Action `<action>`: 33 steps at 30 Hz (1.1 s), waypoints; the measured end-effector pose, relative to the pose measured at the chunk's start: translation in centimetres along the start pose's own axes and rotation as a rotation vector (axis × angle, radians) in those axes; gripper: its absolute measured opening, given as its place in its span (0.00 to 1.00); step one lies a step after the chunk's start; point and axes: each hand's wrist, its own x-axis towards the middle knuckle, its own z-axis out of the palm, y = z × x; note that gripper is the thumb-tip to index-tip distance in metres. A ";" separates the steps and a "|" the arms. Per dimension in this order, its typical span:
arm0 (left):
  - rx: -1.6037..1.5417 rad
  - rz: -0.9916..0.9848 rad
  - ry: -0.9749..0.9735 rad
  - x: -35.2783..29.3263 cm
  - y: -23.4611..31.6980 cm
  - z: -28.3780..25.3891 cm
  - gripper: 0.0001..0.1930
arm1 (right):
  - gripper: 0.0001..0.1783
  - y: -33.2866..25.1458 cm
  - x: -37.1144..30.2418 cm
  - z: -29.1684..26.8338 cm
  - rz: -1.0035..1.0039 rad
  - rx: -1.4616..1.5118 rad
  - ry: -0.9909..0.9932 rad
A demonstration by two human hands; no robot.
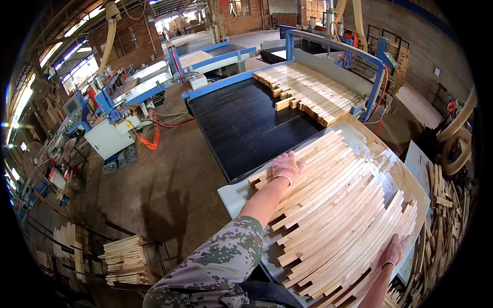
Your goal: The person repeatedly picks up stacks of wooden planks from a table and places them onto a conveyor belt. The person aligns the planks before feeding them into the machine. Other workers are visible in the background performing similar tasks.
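Note:
A wide row of pale wooden strips lies side by side on a light sheet-topped table, their ends uneven. My left hand, in a pinkish knitted glove, rests on the strips at the row's far left side, fingers laid over the wood. At the right side of the row, my right hand, gloved alike, sits against the outermost strips with thumb and fingers apart. Its palm side is hidden. Beyond the table, another batch of strips lies on a black conveyor belt, under a blue machine frame.
Scrap wood pieces are heaped right of the table. At lower left stands a stack of strips on a rack. A white cabinet with an orange coiled hose stands on the floor to the left, near other blue machines.

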 end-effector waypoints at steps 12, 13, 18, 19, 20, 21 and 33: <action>0.001 0.004 0.046 0.6 -0.7 1.2 0.40 | 0.47 -0.7 -0.4 -0.3 0.001 -0.026 -0.026; 0.002 0.003 0.047 0.6 -0.7 1.2 0.40 | 0.47 -0.7 -0.4 -0.2 -0.008 -0.021 -0.022; 0.010 0.001 0.045 0.6 -0.8 1.2 0.40 | 0.47 -1.3 -0.8 -0.5 0.003 0.003 -0.030; 0.013 0.000 0.043 0.5 -0.7 1.1 0.39 | 0.47 -1.3 -0.8 -0.4 0.003 0.007 -0.027; 0.016 -0.001 0.041 0.5 -0.6 0.9 0.39 | 0.48 -1.3 -0.8 -0.5 0.003 0.011 -0.023; 0.018 -0.002 0.039 0.4 -0.5 0.8 0.38 | 0.47 -1.3 -0.8 -0.5 -0.003 0.025 -0.023; -0.015 -0.005 0.088 0.2 -0.8 1.0 0.36 | 0.47 -1.5 -1.1 -0.6 -0.012 0.013 -0.018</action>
